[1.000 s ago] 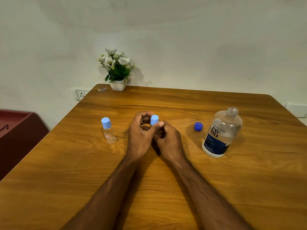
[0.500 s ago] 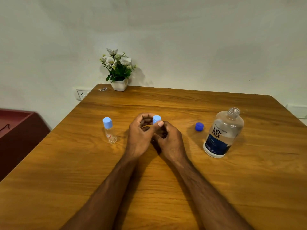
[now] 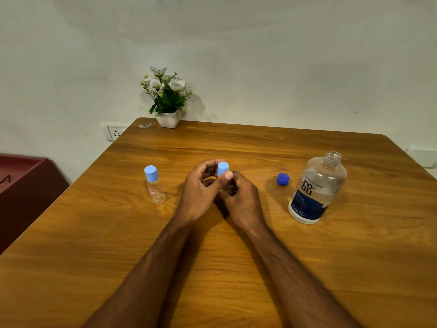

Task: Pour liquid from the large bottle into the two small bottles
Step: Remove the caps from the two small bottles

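At table centre I have both hands, left hand (image 3: 201,192) and right hand (image 3: 241,200), grasping one capped small bottle (image 3: 222,168); large bottle (image 3: 316,190) stands uncapped right, second small bottle (image 3: 155,184) capped left, nothing apparently poured yet.

Two hands closed around a small bottle whose body is hidden, on a wooden table cut off at the picture's edges.

The left hand (image 3: 201,192) and right hand (image 3: 241,200) cover the small bottle; only its light blue cap (image 3: 222,168) shows, and whether the cap is tight or loose cannot be told. Both forearms run out of the near edge. The table (image 3: 236,268) is cut off near, left and right. The small print on the large bottle's label (image 3: 307,204) is too fine to read. At far left, a dark red piece of furniture (image 3: 26,185) is cropped, and the table corner partly hides a wall socket (image 3: 115,133).
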